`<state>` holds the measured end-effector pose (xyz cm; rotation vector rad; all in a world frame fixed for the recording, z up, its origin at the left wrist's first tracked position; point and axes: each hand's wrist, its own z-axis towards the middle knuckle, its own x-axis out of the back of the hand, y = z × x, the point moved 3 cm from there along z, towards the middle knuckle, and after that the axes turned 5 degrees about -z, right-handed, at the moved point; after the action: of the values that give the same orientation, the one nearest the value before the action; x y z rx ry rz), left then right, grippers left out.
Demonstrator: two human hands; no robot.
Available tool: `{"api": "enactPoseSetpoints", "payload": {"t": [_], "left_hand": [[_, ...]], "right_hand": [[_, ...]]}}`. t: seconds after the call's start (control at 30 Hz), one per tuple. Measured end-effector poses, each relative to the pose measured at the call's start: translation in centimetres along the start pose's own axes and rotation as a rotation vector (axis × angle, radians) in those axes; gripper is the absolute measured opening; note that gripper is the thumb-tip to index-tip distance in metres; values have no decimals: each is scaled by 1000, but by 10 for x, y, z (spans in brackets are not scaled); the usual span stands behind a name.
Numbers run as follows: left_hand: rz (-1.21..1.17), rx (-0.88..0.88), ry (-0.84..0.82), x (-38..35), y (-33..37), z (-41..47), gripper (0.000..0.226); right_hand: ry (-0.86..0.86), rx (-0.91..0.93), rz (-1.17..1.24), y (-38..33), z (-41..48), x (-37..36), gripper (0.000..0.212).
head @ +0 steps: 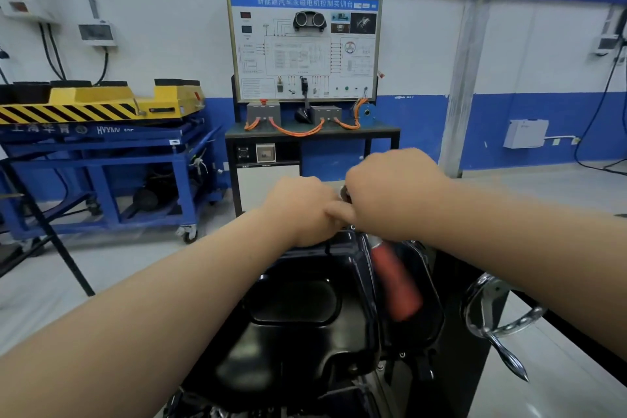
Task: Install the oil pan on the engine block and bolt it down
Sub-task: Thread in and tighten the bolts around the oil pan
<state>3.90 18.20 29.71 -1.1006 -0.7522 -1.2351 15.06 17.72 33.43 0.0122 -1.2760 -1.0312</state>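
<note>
At the pan (295,299) rim, my right hand (390,193) grips the ratchet (395,278); left hand (298,210) curled, hold unclear.
Pan glossy black; open floor (135,265) beyond.

Training board (303,44) behind; blue cart (101,161) left, yellow platform (101,100) atop.

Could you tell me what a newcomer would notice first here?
Probably the left hand and right hand meeting at the far edge of the glossy black oil pan, centre foreground, the right one gripping a blurred red-handled tool. Behind stands a white training board; a yellow hazard-striped platform sits on a blue cart at left.
</note>
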Motion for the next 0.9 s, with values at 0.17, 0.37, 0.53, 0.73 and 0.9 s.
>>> {"api": "enactPoseSetpoints", "payload": {"t": [0.17, 0.37, 0.53, 0.73, 0.9], "left_hand": [[10, -29, -79, 0, 6, -3, 23], [-10, -73, 29, 3, 4, 0, 24], [-5, 9, -43, 3, 7, -3, 27], [-34, -108, 10, 6, 10, -7, 34], [-43, -1, 65, 5, 8, -8, 20]], "right_hand": [[3, 62, -52, 1, -2, 3, 55], [159, 270, -293, 1, -4, 13, 13], [-91, -197, 91, -3, -8, -4, 56], [192, 358, -291, -3, -11, 10, 12], [140, 240, -250, -1, -9, 10, 29]]}}
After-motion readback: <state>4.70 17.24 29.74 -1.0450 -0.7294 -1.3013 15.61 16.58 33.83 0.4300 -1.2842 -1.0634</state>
